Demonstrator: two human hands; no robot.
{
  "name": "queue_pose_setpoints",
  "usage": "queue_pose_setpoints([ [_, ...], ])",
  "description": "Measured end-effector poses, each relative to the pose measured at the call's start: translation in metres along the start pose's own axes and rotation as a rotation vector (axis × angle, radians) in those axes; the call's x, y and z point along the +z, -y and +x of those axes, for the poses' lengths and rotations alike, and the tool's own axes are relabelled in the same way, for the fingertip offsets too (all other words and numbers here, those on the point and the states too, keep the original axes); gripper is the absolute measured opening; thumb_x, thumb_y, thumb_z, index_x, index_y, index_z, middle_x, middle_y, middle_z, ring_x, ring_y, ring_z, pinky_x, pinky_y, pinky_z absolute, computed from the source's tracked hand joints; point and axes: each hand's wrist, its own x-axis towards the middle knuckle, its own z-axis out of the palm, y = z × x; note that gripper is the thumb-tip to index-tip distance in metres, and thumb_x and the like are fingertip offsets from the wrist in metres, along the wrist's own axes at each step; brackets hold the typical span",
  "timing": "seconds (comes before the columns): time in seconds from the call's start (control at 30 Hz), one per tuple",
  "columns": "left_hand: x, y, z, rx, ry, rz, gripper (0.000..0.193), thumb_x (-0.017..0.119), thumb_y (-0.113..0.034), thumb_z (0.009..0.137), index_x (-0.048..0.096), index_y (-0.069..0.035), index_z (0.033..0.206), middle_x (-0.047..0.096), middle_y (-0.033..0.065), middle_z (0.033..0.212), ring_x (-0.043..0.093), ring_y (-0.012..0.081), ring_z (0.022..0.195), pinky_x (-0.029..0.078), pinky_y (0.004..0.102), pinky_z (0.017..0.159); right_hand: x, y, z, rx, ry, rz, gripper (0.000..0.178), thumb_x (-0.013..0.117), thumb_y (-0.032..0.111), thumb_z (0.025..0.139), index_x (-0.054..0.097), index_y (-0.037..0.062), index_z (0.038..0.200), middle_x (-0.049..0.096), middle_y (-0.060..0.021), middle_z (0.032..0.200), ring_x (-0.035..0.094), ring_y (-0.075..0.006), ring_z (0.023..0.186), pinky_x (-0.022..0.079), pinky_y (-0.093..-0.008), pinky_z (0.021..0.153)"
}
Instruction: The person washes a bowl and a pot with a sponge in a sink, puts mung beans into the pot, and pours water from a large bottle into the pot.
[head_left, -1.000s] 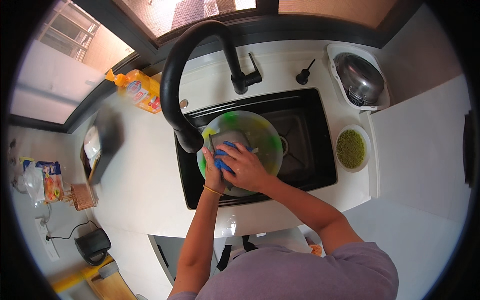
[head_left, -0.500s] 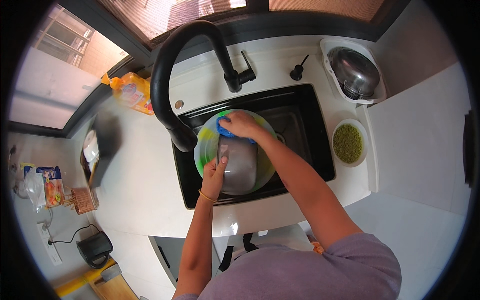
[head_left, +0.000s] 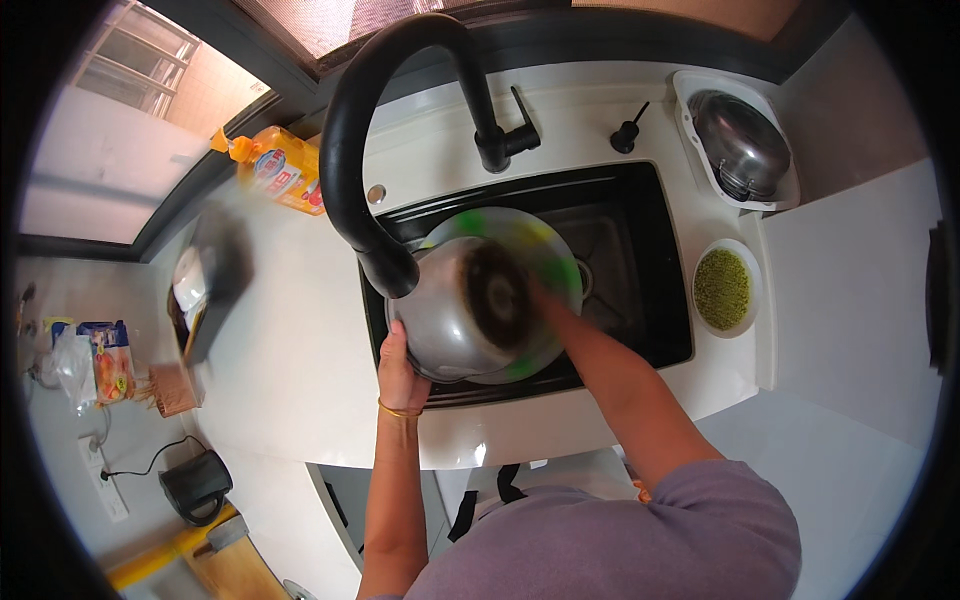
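A grey metal pot (head_left: 437,315) is tipped over the sink, its dark scorched bottom facing up and to the right. My left hand (head_left: 398,372) is closed on the pot's rim at the lower left, thumb on the outer wall. My right hand (head_left: 541,298) is at the right side of the scorched bottom; motion smears it and its fingers are hidden. The blue scrubbing cloth cannot be seen now. Beneath the pot, a pale basin (head_left: 556,250) with green and yellow patches sits in the black sink (head_left: 640,230).
A black faucet (head_left: 345,150) arches over the sink's left side, its spout close to the pot. An orange bottle (head_left: 283,172) stands at the back left. On the right are a bowl of green beans (head_left: 722,290) and a white tray (head_left: 690,95) holding a metal bowl (head_left: 742,145).
The pot has been turned so its scorched bottom shows. My left hand has shifted left and down along with it. My right hand has moved right and down, and the blue cloth has gone from sight.
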Motion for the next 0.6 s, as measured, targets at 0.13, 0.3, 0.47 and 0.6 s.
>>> queue_pose_setpoints([
  [0.13, -0.015, -0.006, 0.005, -0.055, -0.094, -0.131, 0.055, 0.035, -0.044, 0.101, 0.039, -0.004, 0.139, 0.048, 0.0102, 0.137, 0.047, 0.0246, 0.124, 0.037, 0.0407, 0.106, 0.045, 0.009, -0.011, -0.157, -0.138, -0.227, 0.044, 0.059, 0.026, 0.085, 0.054, 0.0102, 0.126, 0.059, -0.0170, 0.115, 0.057, -0.0331, 0.107, 0.046, -0.0426, 0.091],
  [0.3, -0.016, -0.003, 0.013, -0.054, -0.114, -0.165, 0.056, 0.035, -0.045, 0.101, 0.039, -0.005, 0.139, 0.046, 0.0088, 0.140, 0.044, 0.0255, 0.128, 0.033, 0.0417, 0.109, 0.023, -0.030, 0.006, 0.044, 0.082, 0.773, 0.047, 0.069, 0.018, 0.080, 0.054, 0.0099, 0.124, 0.059, -0.0117, 0.114, 0.057, -0.0252, 0.104, 0.047, -0.0381, 0.088],
  [0.47, -0.024, 0.015, 0.020, -0.050, -0.079, -0.239, 0.055, 0.036, -0.045, 0.101, 0.039, -0.006, 0.139, 0.046, 0.0086, 0.140, 0.045, 0.0258, 0.127, 0.034, 0.0425, 0.109, -0.130, 0.059, -0.046, -0.047, -0.096, 1.177, 0.039, 0.071, 0.019, 0.081, 0.060, 0.0073, 0.117, 0.062, -0.0071, 0.109, 0.058, -0.0178, 0.099, 0.048, -0.0325, 0.085],
  [0.6, -0.004, 0.033, 0.032, -0.053, -0.024, -0.274, 0.053, 0.039, -0.044, 0.100, 0.039, -0.007, 0.139, 0.046, 0.0086, 0.140, 0.045, 0.0261, 0.127, 0.034, 0.0440, 0.108, -0.156, 0.122, -0.070, -0.371, -0.362, 0.899, 0.033, 0.070, 0.019, 0.082, 0.061, 0.0057, 0.111, 0.064, -0.0075, 0.099, 0.063, -0.0223, 0.090, 0.050, -0.0328, 0.082],
])
